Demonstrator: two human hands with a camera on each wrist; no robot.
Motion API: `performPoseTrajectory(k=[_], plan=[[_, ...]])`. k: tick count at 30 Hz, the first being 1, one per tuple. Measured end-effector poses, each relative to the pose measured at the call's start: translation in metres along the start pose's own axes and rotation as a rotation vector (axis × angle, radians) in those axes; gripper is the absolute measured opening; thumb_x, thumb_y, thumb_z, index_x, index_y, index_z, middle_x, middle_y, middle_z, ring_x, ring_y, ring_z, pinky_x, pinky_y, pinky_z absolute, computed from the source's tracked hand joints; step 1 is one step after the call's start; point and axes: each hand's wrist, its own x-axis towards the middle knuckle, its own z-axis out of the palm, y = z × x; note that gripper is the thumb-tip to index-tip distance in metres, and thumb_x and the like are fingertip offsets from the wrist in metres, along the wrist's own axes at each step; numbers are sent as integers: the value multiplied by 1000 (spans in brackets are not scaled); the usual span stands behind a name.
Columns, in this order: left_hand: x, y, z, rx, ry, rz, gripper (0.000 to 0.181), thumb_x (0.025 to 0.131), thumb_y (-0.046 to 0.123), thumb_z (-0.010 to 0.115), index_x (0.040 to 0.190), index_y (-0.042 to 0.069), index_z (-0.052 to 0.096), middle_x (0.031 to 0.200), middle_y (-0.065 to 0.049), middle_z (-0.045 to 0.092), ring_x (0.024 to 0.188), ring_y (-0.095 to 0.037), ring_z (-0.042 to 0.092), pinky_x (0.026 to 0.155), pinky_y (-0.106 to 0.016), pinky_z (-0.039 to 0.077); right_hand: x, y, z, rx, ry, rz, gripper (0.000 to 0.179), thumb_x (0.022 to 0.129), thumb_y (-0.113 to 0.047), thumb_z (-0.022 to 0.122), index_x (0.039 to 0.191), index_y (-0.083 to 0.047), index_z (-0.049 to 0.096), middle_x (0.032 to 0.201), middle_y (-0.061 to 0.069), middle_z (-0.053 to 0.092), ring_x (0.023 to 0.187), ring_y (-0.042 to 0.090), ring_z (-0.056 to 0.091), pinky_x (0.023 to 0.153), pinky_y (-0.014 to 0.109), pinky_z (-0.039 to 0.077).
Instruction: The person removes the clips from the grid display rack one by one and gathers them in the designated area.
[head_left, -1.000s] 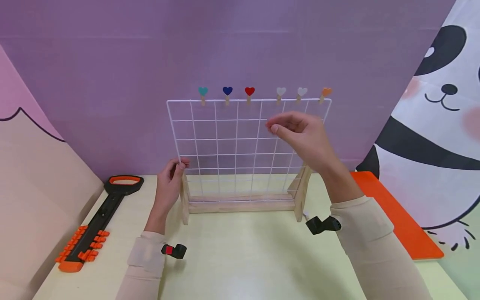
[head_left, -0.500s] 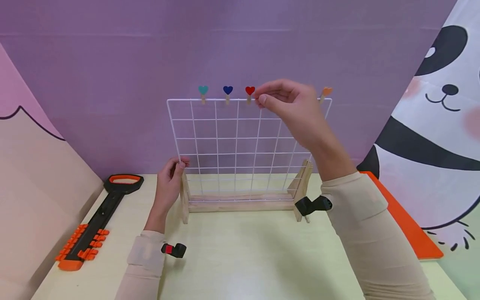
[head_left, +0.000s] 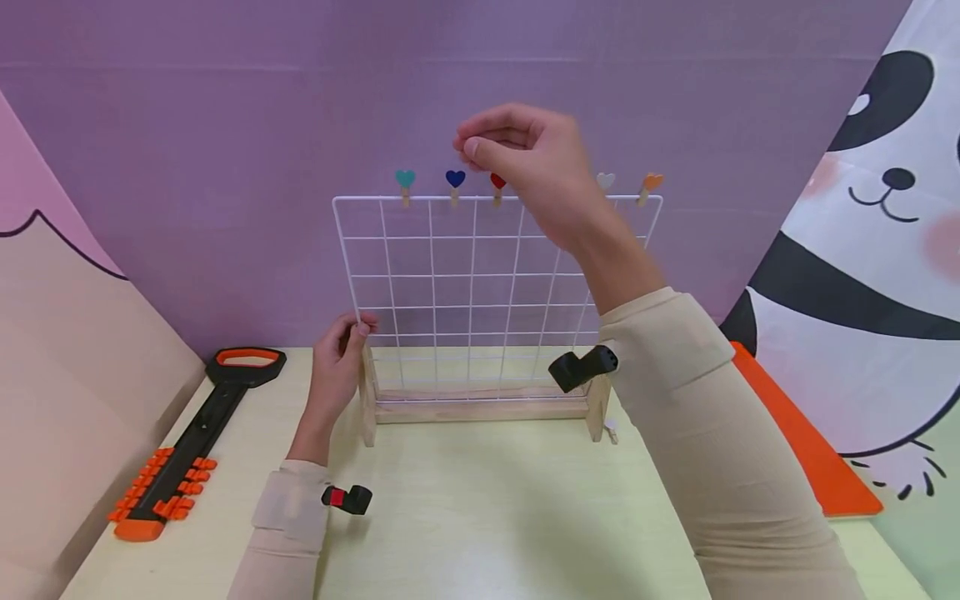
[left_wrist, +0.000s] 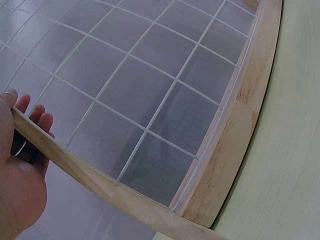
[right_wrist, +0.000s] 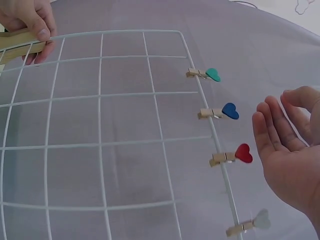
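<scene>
My left hand [head_left: 339,354] grips the left side of a white wire grid panel [head_left: 472,276] where it meets the wooden stand [head_left: 480,412]; in the left wrist view the thumb lies over the upright [left_wrist: 90,176]. Above the top wire hovers my right hand [head_left: 528,167], fingers loosely bent and holding nothing. Heart clothespins sit along that wire: teal [head_left: 406,179], dark blue [head_left: 455,178], red [head_left: 498,181], white [head_left: 605,181] and orange [head_left: 652,181]. A further white one is hidden behind the right hand. The right wrist view shows a whitish clothespin [right_wrist: 261,219] below the red one.
A black and orange long-handled tool [head_left: 202,429] with orange side pieces lies at the table's left. Beside the stand's right foot is a small loose clothespin [head_left: 612,432]. An orange board [head_left: 817,450] lies along the right, partly behind the right sleeve [head_left: 720,433].
My right hand has risen and moved left, from in front of the grid, past the red heart, to above the top wire. The left hand keeps its hold; the clothespins have stayed put.
</scene>
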Motion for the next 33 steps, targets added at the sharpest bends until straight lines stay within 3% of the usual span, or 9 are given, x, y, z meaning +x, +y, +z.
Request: performPoseTrajectory(k=[3, 7, 10, 18, 25, 33], plan=[[-1, -1, 0, -1, 0, -3, 24, 108, 13, 54, 120, -4, 67, 101, 16, 69, 103, -5, 62, 93, -14, 46, 6, -2, 6, -43, -6, 18, 15, 97, -15, 71, 110, -10, 75, 108, 4, 77, 104, 21, 71, 72, 28, 44], [-1, -2, -1, 5, 9, -12, 23, 107, 10, 54, 121, -4, 67, 101, 18, 69, 103, -5, 62, 94, -12, 46, 12, -3, 16, -74, -27, 25, 17, 98, -15, 71, 113, -10, 75, 114, 6, 75, 110, 20, 70, 93, 23, 53], [-2, 0, -1, -1, 12, -23, 24, 107, 8, 54, 122, -7, 66, 100, 20, 69, 103, -5, 62, 95, -12, 45, 17, -4, 23, -81, -40, 19, 18, 97, -13, 71, 113, -6, 74, 112, 7, 75, 109, 19, 70, 104, 26, 53], [-6, 24, 2, -8, -14, -48, 26, 107, 6, 52, 123, -12, 62, 98, 25, 66, 104, -7, 62, 95, -11, 45, 27, -4, 40, -185, -76, 21, 18, 96, -11, 71, 112, -2, 74, 104, 4, 75, 100, 16, 70, 95, 24, 54], [-2, 3, 1, -18, 4, -39, 25, 107, 6, 52, 123, -9, 64, 100, 21, 68, 103, -4, 62, 96, -12, 45, 34, 1, 46, -281, -100, 49, 16, 97, -9, 69, 111, -4, 74, 103, 7, 73, 99, 19, 69, 91, 23, 54], [-2, -1, 2, -23, 0, -7, 25, 108, 12, 54, 121, -5, 66, 102, 15, 69, 104, -5, 62, 97, -14, 46, 38, 5, 49, -383, -133, 79, 17, 96, -11, 69, 111, -5, 73, 102, 3, 73, 96, 13, 69, 89, 21, 54]])
